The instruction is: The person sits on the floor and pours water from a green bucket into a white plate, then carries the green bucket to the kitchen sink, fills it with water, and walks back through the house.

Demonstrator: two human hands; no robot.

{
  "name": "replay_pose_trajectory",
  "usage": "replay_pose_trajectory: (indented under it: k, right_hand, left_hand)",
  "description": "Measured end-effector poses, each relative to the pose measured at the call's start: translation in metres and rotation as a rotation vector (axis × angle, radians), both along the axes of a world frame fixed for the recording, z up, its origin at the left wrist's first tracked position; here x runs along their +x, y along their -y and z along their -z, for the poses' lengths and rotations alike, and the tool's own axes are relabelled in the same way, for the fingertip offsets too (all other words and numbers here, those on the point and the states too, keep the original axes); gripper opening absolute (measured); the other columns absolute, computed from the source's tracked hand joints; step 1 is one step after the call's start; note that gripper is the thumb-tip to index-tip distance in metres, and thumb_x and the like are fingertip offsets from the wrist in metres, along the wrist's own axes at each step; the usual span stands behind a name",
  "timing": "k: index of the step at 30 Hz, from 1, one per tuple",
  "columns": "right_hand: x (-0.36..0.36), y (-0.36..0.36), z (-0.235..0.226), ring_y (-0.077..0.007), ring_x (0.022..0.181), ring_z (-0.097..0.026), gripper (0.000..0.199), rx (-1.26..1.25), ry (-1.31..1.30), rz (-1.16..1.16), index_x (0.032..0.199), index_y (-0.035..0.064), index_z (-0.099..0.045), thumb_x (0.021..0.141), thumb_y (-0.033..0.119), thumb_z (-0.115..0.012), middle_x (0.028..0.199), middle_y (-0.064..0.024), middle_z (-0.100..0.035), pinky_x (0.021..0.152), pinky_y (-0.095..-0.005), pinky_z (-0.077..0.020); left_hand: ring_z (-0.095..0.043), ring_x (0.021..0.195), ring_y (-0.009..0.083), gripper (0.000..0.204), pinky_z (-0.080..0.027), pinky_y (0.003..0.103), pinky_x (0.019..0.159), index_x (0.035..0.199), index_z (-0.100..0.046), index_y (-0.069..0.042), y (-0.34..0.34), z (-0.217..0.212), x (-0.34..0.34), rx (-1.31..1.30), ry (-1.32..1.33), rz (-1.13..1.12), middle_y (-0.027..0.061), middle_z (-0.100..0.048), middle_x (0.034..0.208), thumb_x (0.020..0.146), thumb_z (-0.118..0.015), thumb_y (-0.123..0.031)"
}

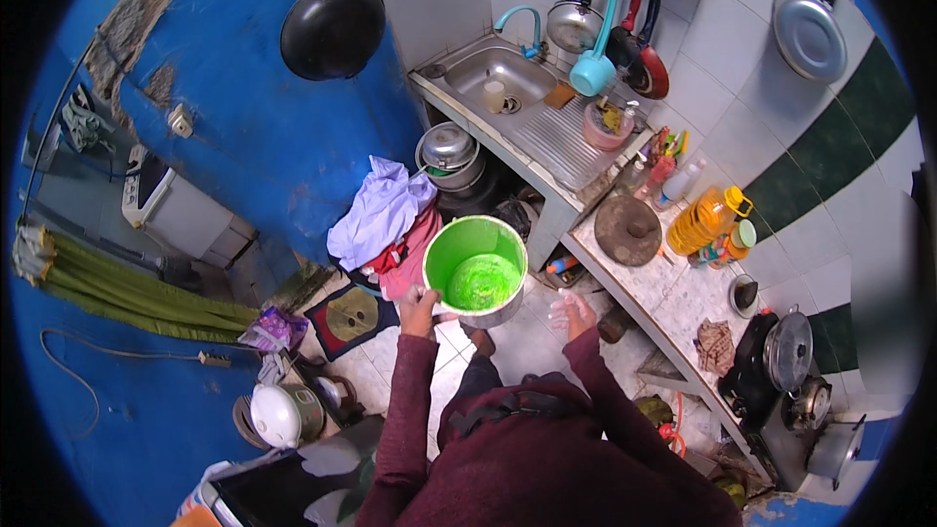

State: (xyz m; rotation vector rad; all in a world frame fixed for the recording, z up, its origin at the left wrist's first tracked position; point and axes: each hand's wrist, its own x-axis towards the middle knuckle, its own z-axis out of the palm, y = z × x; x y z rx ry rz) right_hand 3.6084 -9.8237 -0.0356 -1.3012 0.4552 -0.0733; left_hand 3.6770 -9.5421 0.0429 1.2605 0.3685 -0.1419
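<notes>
- Head view, my feed: bucket (447, 259), green inside, sits mid-frame, mouth facing the camera; what looks like swirled liquid (483, 281) in the bottom.
- Left hand (420, 312): fingers curled onto the bucket's lower-left rim. One-sided hold, so I'd expect some tilt if the contents shift.
- Right hand (574, 314): fingers spread, nothing in them, near the bucket's right side but apart. Free, I'd guess, because the left takes the grip alone.
- Can't tell from here whether the bucket's base hangs or rests on something.
- Clothes pile (376, 220) is just beside the bucket, toward its upper left; probably put there for easy reach.
- Wok (333, 29), upper left of centre, hangs handle-up on the blue wall (224, 68); presumably saves table (656, 295) space.
- Oil bottle (701, 222), right of centre: upright, set back near the tiled wall (734, 112), likely against elbow knocks.
</notes>
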Motion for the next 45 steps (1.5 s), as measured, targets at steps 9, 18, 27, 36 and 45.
replay_pose_trajectory:
  k: [9, 18, 27, 36, 45]
  right_hand:
    - [0.201, 0.011, -0.044, -0.0132, 0.067, -0.057, 0.037, -0.086, 0.120, 0.086, 0.114, 0.0020, -0.050, 0.089, 0.030, -0.049, 0.083, -0.0075, -0.059, 0.054, -0.0247, -0.0474]
    - [0.410, 0.030, -0.053, -0.0116, 0.066, -0.055, 0.035, -0.148, 0.127, 0.065, 0.112, 0.0060, -0.051, 0.090, 0.033, -0.048, 0.082, -0.0051, -0.059, 0.054, -0.0255, -0.0465]
    - [0.584, 0.078, -0.052, -0.0123, 0.064, -0.056, 0.034, -0.208, 0.080, 0.057, 0.107, 0.0066, -0.053, 0.089, 0.034, -0.047, 0.081, -0.0062, -0.060, 0.050, -0.0253, -0.0443]
    - [0.759, 0.101, 0.012, -0.0171, 0.059, -0.059, 0.052, -0.185, -0.187, 0.128, 0.099, 0.0031, -0.053, 0.077, 0.050, -0.059, 0.078, -0.0074, -0.060, 0.048, -0.0302, -0.0447]
    - [0.846, 0.120, 0.021, -0.0221, 0.072, -0.061, 0.068, -0.284, -0.443, 0.149, 0.094, 0.0014, -0.055, 0.066, 0.064, -0.061, 0.077, -0.0146, -0.060, 0.063, -0.0344, -0.0476]
  left_hand:
    - [-0.054, 0.057, 0.0148, 0.012, -0.056, 0.030, 0.046, 0.076, -0.045, -0.003, -0.004, -0.052, 0.263, -0.033, 0.065, 0.144, 0.0052, -0.048, 0.070, 0.077, -0.056, -0.007]
    - [-0.053, 0.063, 0.0132, 0.012, -0.057, 0.033, 0.055, 0.077, -0.046, -0.006, 0.024, -0.056, 0.454, -0.019, 0.076, 0.233, 0.0029, -0.050, 0.072, 0.077, -0.057, -0.011]
    - [-0.058, 0.072, 0.0253, 0.018, -0.059, 0.033, 0.052, 0.083, -0.047, 0.004, 0.077, -0.045, 0.588, -0.062, -0.054, 0.237, 0.0116, -0.049, 0.083, 0.073, -0.058, -0.006]
    - [-0.057, 0.084, 0.0249, 0.022, -0.059, 0.035, 0.060, 0.094, -0.047, 0.004, 0.094, -0.020, 0.660, -0.001, -0.168, 0.246, 0.0145, -0.052, 0.094, 0.077, -0.056, -0.008]
    - [-0.059, 0.078, 0.0238, 0.023, -0.059, 0.034, 0.057, 0.094, -0.048, 0.005, 0.114, -0.013, 0.698, -0.014, -0.206, 0.249, 0.0136, -0.053, 0.091, 0.076, -0.056, -0.006]
